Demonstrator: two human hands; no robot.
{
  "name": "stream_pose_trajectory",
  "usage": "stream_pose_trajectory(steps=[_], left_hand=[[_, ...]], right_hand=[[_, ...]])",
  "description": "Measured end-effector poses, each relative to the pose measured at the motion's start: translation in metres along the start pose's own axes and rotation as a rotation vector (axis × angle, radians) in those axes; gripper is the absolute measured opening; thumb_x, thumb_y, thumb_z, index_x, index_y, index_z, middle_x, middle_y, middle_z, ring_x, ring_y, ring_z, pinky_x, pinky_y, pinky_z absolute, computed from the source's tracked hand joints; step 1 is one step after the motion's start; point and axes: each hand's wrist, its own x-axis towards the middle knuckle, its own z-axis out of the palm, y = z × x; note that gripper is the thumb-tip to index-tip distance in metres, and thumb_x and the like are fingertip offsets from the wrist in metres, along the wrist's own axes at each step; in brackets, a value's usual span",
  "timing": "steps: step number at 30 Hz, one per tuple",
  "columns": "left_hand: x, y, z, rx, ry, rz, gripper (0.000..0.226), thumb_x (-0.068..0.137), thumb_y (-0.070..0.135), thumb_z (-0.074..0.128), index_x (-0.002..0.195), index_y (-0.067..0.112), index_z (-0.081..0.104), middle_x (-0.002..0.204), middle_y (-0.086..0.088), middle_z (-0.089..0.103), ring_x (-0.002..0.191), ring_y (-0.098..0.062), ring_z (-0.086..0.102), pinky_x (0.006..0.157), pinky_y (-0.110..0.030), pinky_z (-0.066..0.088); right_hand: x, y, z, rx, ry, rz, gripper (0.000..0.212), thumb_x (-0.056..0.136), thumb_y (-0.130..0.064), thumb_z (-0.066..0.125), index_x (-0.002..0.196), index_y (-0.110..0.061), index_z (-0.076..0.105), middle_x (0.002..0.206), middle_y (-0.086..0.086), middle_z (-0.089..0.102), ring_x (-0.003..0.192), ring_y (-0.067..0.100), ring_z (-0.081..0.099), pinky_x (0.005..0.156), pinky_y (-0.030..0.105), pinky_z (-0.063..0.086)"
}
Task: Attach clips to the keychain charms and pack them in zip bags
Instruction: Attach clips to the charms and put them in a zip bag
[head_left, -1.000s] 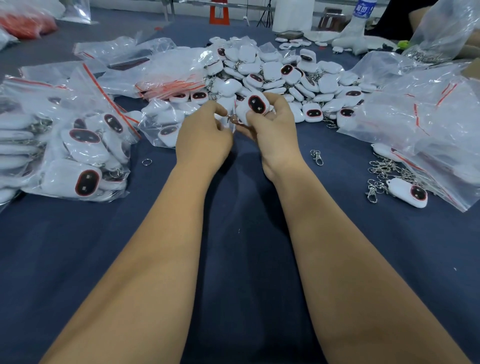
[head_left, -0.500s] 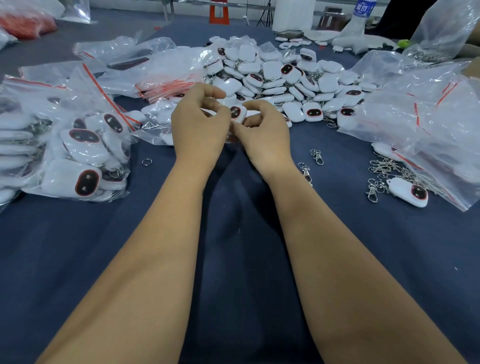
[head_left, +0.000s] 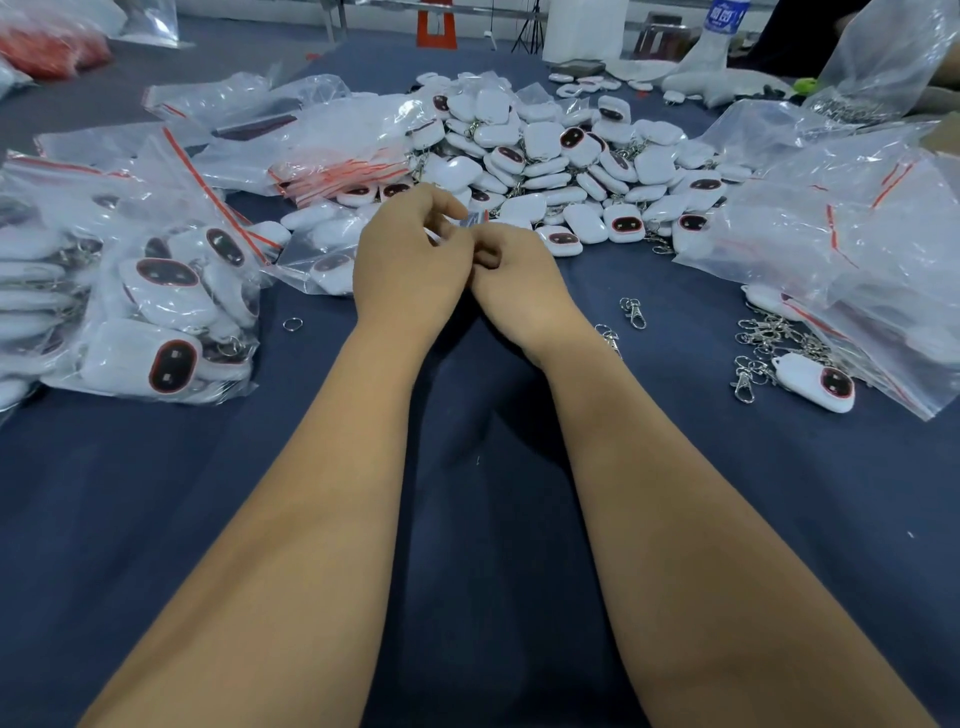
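Mid-task: filled zip bags (head_left: 156, 312) sit at left, but a big pile of loose charms (head_left: 561, 171) remains behind the hands, so plenty is left. The left hand (head_left: 405, 265) and right hand (head_left: 519, 286) meet knuckle to knuckle, fingers curled on something small and hidden (charm or clip, cannot tell). Spare clips (head_left: 631, 310) lie on the blue surface (head_left: 493, 519) at right beside a lone charm (head_left: 815, 382); empty bags (head_left: 831, 234) crowd that side.
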Motion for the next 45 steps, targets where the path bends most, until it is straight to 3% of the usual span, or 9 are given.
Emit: stream_pose_trajectory(steps=[4, 7, 11, 15, 19, 25, 32, 41, 45], left_hand=[[0.003, -0.006, 0.003, 0.268, -0.068, 0.044, 0.02, 0.083, 0.019, 0.052, 0.092, 0.031, 0.065, 0.094, 0.007, 0.065, 0.087, -0.018, 0.06, 0.066, -0.03, 0.041], [0.003, -0.008, 0.001, 0.415, -0.078, 0.076, 0.033, 0.08, 0.008, 0.053, 0.103, 0.026, 0.068, 0.11, -0.002, 0.063, 0.099, -0.025, 0.058, 0.069, -0.031, 0.037], [0.001, -0.007, -0.003, 0.505, -0.089, 0.078, 0.047, 0.072, -0.008, 0.051, 0.102, 0.025, 0.069, 0.112, -0.007, 0.056, 0.106, -0.031, 0.053, 0.065, -0.034, 0.033], [0.003, -0.008, -0.008, 0.554, -0.051, 0.016, 0.047, 0.072, -0.01, 0.051, 0.098, 0.025, 0.071, 0.105, -0.006, 0.051, 0.112, -0.033, 0.051, 0.066, -0.034, 0.036], [0.003, -0.012, -0.011, 0.579, -0.004, -0.023, 0.046, 0.073, -0.006, 0.051, 0.101, 0.026, 0.07, 0.119, -0.01, 0.056, 0.108, -0.033, 0.055, 0.068, -0.034, 0.035], [0.006, -0.009, -0.007, 0.405, 0.006, 0.01, 0.037, 0.078, 0.004, 0.045, 0.095, 0.024, 0.071, 0.108, -0.007, 0.063, 0.096, -0.028, 0.059, 0.07, -0.031, 0.04], [0.005, -0.009, 0.0, 0.282, -0.069, -0.006, 0.04, 0.084, 0.002, 0.043, 0.1, 0.022, 0.074, 0.09, 0.003, 0.064, 0.084, -0.019, 0.056, 0.071, -0.029, 0.043], [0.003, -0.008, -0.002, 0.462, -0.104, 0.0, 0.032, 0.081, 0.007, 0.05, 0.094, 0.022, 0.076, 0.097, -0.005, 0.071, 0.09, -0.027, 0.06, 0.068, -0.029, 0.04], [0.003, -0.006, -0.001, 0.353, -0.106, -0.054, 0.039, 0.084, 0.003, 0.049, 0.108, 0.021, 0.075, 0.107, -0.005, 0.072, 0.101, -0.026, 0.063, 0.077, -0.026, 0.042]], right_hand=[[0.002, 0.001, -0.003, -0.132, 0.28, 0.044, 0.028, 0.081, 0.003, 0.047, 0.086, -0.019, 0.063, 0.082, -0.008, 0.064, 0.077, 0.007, 0.059, 0.071, 0.02, 0.047], [0.003, 0.004, -0.011, -0.245, 0.403, 0.079, 0.032, 0.082, 0.001, 0.045, 0.098, -0.022, 0.061, 0.106, -0.002, 0.064, 0.104, 0.019, 0.056, 0.09, 0.034, 0.047], [0.003, 0.008, -0.015, -0.393, 0.362, 0.141, 0.054, 0.083, -0.001, 0.048, 0.133, -0.02, 0.054, 0.131, 0.005, 0.054, 0.126, 0.027, 0.042, 0.104, 0.033, 0.035], [0.005, 0.011, -0.012, -0.593, 0.245, 0.148, 0.059, 0.085, -0.009, 0.05, 0.142, -0.022, 0.045, 0.135, 0.001, 0.055, 0.13, 0.026, 0.034, 0.095, 0.03, 0.025], [0.006, 0.012, -0.012, -0.659, 0.243, 0.192, 0.044, 0.088, -0.023, 0.055, 0.132, -0.019, 0.052, 0.132, 0.005, 0.054, 0.125, 0.029, 0.037, 0.094, 0.031, 0.027], [0.009, 0.012, -0.016, -0.564, 0.267, 0.242, 0.039, 0.083, -0.027, 0.065, 0.12, -0.022, 0.055, 0.127, 0.002, 0.054, 0.119, 0.027, 0.04, 0.098, 0.032, 0.034], [0.002, 0.01, -0.012, -0.223, 0.278, 0.125, 0.032, 0.084, -0.014, 0.066, 0.11, -0.02, 0.049, 0.083, -0.004, 0.057, 0.081, 0.02, 0.058, 0.074, 0.037, 0.05], [0.003, 0.004, -0.008, 0.271, 0.243, 0.11, 0.02, 0.088, -0.005, 0.065, 0.102, -0.015, 0.056, 0.08, 0.008, 0.068, 0.053, 0.009, 0.057, 0.063, 0.028, 0.056], [0.005, 0.004, -0.008, 0.328, 0.191, 0.126, 0.023, 0.091, 0.004, 0.057, 0.109, -0.01, 0.054, 0.088, 0.009, 0.07, 0.06, 0.01, 0.064, 0.06, 0.022, 0.054]])
